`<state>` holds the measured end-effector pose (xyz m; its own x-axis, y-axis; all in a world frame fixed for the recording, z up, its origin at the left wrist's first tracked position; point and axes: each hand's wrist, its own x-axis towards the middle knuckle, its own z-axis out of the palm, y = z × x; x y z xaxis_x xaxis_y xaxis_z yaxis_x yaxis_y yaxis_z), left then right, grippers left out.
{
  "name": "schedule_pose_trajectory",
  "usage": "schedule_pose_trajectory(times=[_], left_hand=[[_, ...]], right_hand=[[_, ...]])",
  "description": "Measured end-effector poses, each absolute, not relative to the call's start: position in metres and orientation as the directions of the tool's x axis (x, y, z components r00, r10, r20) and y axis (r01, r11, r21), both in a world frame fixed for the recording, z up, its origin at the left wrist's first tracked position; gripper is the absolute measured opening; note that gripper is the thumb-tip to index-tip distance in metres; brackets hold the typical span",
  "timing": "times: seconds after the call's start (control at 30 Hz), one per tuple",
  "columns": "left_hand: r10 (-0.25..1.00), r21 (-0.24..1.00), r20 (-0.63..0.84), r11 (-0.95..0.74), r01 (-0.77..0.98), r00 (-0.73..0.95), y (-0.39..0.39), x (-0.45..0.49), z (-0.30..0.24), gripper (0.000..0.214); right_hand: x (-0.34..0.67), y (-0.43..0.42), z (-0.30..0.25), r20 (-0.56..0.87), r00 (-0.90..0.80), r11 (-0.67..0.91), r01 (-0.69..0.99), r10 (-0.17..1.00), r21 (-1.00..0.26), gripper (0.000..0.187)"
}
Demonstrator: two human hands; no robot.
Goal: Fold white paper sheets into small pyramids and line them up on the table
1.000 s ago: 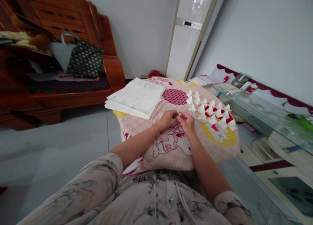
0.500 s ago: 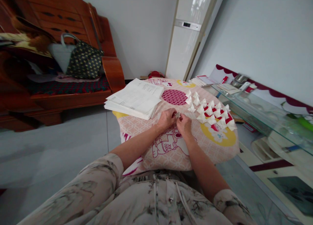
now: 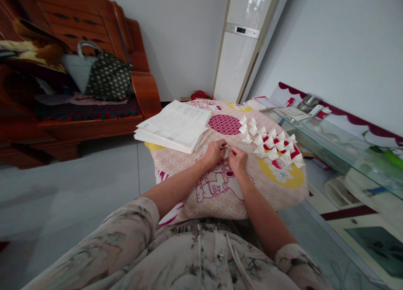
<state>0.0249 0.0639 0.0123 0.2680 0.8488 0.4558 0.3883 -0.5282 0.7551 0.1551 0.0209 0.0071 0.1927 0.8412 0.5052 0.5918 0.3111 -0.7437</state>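
My left hand and my right hand meet over a pink cartoon-print cushion on my lap. Both pinch a small white folded paper piece between their fingertips. Just right of my hands lie several folded white-and-red paper triangles in rows on the cushion. A stack of printed paper sheets rests on the cushion's far left corner.
A wooden bench with a dotted handbag stands at the left. A tall white air conditioner fills the far corner. A glass table with small items runs along the right. More paper sheets lie beyond the cushion.
My hands have shifted slightly while working the small paper piece; the right hand drew back a little toward me. Nothing else has moved.
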Motion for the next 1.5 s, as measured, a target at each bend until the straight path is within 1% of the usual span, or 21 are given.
schedule_pose_trajectory(times=[0.07, 0.1, 0.17, 0.2, 0.23, 0.3, 0.37, 0.47, 0.53, 0.6, 0.67, 0.7, 0.77, 0.87, 0.93, 1.0, 1.03, 1.13, 1.2, 1.37, 1.5], left_hand=[[0.874, 0.829, 0.412, -0.476, 0.292, 0.256, 0.065, 0.024, 0.014, 0.027], [0.895, 0.877, 0.368, -0.424, 0.224, 0.253, 0.066, 0.024, 0.014, 0.027], [0.929, 0.964, 0.24, -0.263, 0.043, 0.283, 0.068, 0.023, 0.015, 0.026], [0.932, 0.985, 0.172, -0.163, -0.055, 0.32, 0.068, 0.023, 0.015, 0.028], [0.924, 0.987, 0.115, -0.065, -0.145, 0.365, 0.068, 0.022, 0.016, 0.03], [0.899, 0.955, 0.047, 0.088, -0.283, 0.436, 0.069, 0.019, 0.017, 0.034], [0.887, 0.912, 0.018, 0.174, -0.371, 0.461, 0.069, 0.016, 0.017, 0.033], [0.883, 0.873, -0.012, 0.238, -0.425, 0.47, 0.072, 0.014, 0.015, 0.023], [0.885, 0.866, -0.025, 0.251, -0.432, 0.464, 0.075, 0.014, 0.013, 0.024], [0.895, 0.863, -0.043, 0.258, -0.435, 0.445, 0.077, 0.014, 0.01, 0.026], [0.904, 0.863, -0.065, 0.264, -0.43, 0.423, 0.077, 0.014, 0.01, 0.026], [0.908, 0.865, -0.075, 0.264, -0.427, 0.411, 0.077, 0.014, 0.01, 0.026], [0.915, 0.867, -0.086, 0.264, -0.422, 0.395, 0.076, 0.013, 0.013, 0.024], [0.926, 0.879, -0.085, 0.243, -0.41, 0.368, 0.074, 0.011, 0.018, 0.023], [0.94, 0.9, -0.066, 0.201, -0.388, 0.335, 0.073, 0.01, 0.021, 0.022], [0.953, 0.921, -0.025, 0.139, -0.365, 0.301, 0.073, 0.008, 0.022, 0.021], [0.959, 0.93, 0.002, 0.104, -0.354, 0.285, 0.073, 0.007, 0.022, 0.02], [0.966, 0.95, 0.075, 0.006, -0.312, 0.248, 0.075, 0.006, 0.02, 0.02], [0.967, 0.96, 0.103, -0.035, -0.278, 0.234, 0.076, 0.005, 0.019, 0.02], [0.964, 0.968, 0.142, -0.088, -0.234, 0.226, 0.079, 0.004, 0.017, 0.022], [0.958, 0.97, 0.171, -0.122, -0.212, 0.231, 0.079, 0.004, 0.017, 0.022]], right_hand=[[0.156, 0.022, 0.005, 0.439, 0.229, 0.281, 0.502, 0.869, -0.818, 0.037], [0.157, 0.022, 0.004, 0.398, 0.253, 0.256, 0.453, 0.882, -0.854, 0.039], [0.159, 0.024, 0.002, 0.329, 0.306, 0.208, 0.366, 0.893, -0.907, 0.042], [0.159, 0.024, 0.002, 0.307, 0.33, 0.193, 0.336, 0.893, -0.922, 0.042], [0.16, 0.024, 0.001, 0.297, 0.348, 0.185, 0.32, 0.889, -0.929, 0.042], [0.161, 0.024, 0.002, 0.305, 0.366, 0.187, 0.323, 0.879, -0.928, 0.04], [0.161, 0.023, 0.003, 0.337, 0.362, 0.204, 0.357, 0.869, -0.911, 0.039], [0.161, 0.02, 0.008, 0.441, 0.301, 0.285, 0.443, 0.846, -0.85, 0.037], [0.16, 0.018, 0.011, 0.528, 0.223, 0.363, 0.51, 0.82, -0.78, 0.035], [0.16, 0.017, 0.013, 0.577, 0.156, 0.416, 0.548, 0.802, -0.726, 0.035], [0.16, 0.017, 0.014, 0.581, 0.134, 0.434, 0.535, 0.803, -0.724, 0.034], [0.159, 0.017, 0.013, 0.566, 0.142, 0.431, 0.508, 0.812, -0.746, 0.033], [0.158, 0.018, 0.012, 0.49, 0.191, 0.385, 0.408, 0.851, -0.828, 0.029], [0.156, 0.02, 0.011, 0.272, 0.253, 0.236, 0.164, 0.928, -0.958, 0.027], [0.156, 0.021, 0.012, 0.14, 0.232, 0.142, 0.008, 0.963, -0.99, 0.027], [0.157, 0.02, 0.014, 0.055, 0.165, 0.072, -0.1, 0.985, -0.992, 0.026], [0.157, 0.019, 0.015, 0.024, 0.124, 0.04, -0.133, 0.992, -0.99, 0.028], [0.159, 0.016, 0.017, -0.036, 0.026, -0.031, -0.167, 0.999, -0.985, 0.038], [0.16, 0.015, 0.018, -0.055, -0.008, -0.056, -0.161, 0.998, -0.985, 0.04], [0.161, 0.013, 0.017, -0.081, -0.074, -0.091, -0.141, 0.994, -0.986, 0.031], [0.161, 0.013, 0.017, -0.112, -0.083, -0.121, -0.109, 0.99, -0.987, 0.027]])
